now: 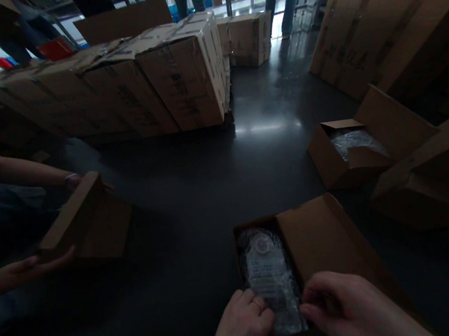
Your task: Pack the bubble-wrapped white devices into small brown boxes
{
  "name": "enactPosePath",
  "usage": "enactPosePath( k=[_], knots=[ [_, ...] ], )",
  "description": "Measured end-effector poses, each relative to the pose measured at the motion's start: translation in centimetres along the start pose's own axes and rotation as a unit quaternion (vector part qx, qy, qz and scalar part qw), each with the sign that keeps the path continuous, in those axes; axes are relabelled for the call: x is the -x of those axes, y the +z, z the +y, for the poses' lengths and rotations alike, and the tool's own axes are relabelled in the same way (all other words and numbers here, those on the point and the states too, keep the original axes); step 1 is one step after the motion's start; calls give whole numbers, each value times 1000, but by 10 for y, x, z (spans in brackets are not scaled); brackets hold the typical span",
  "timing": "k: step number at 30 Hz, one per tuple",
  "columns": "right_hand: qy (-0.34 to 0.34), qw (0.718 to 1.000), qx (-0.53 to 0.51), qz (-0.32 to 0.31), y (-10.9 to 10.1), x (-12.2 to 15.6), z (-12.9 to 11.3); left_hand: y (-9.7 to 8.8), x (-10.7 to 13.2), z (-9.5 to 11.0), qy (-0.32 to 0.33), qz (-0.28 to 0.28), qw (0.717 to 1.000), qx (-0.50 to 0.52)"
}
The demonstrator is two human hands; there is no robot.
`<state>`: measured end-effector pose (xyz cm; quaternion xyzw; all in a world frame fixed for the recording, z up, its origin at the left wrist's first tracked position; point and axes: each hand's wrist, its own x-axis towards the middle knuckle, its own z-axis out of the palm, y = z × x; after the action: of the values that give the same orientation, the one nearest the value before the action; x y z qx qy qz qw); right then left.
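Observation:
On the dark floor in front of me is an open cardboard box, its lid folded out to the right. Inside lies a package in clear plastic wrap, with a printed sheet and a round shape showing through. My left hand, with a ring on one finger, has its fingers curled at the package's left edge. At the opposite edge, my right hand has thumb and fingers pinched together beside the wrap. What either hand has between its fingers is too dark to make out.
At the left, a co-worker's hands hold a cardboard box. Another open box with plastic-wrapped contents sits to the right. Large taped cartons stand behind on a pallet, and a big carton stands at the back right. People's legs show behind.

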<state>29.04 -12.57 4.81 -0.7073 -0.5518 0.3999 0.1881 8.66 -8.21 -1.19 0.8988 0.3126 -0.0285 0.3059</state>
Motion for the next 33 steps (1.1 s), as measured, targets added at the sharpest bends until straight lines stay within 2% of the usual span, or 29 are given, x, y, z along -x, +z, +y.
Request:
enactPosePath(
  k=[2,3,6,9,12,15,17,19,21,23,26,29,33],
  knots=[
    [-49,991,75,-101,3,-21,-9,-17,-9,-2,-70,25,989,129],
    [-68,984,111,-122,6,-30,-11,-27,-15,-4,-118,42,971,202],
    [-95,977,174,-78,14,-49,-7,-52,-43,-17,-241,84,909,330],
    [-98,968,231,-5,16,-59,-1,-58,-62,-27,-273,114,896,331],
    [-109,944,305,59,12,-73,2,-50,-57,-23,-240,142,917,286],
    [-121,925,347,101,13,-90,4,-37,-44,-11,-160,185,962,124],
    [-114,923,348,120,16,-100,4,-30,-43,-6,-122,206,971,14],
    [-99,927,334,136,18,-104,6,-27,-48,-6,-113,213,970,-39],
    [-110,938,302,130,18,-102,9,-29,-55,-12,-105,212,970,-47],
    [-154,947,266,93,16,-96,11,-33,-60,-21,-87,199,976,-24],
    [-220,934,281,31,13,-88,13,-42,-61,-35,-73,159,984,41],
    [-218,924,315,10,11,-92,9,-53,-60,-45,-53,148,985,72],
    [-186,943,276,19,11,-108,2,-63,-63,-52,37,148,986,64]
  ],
)
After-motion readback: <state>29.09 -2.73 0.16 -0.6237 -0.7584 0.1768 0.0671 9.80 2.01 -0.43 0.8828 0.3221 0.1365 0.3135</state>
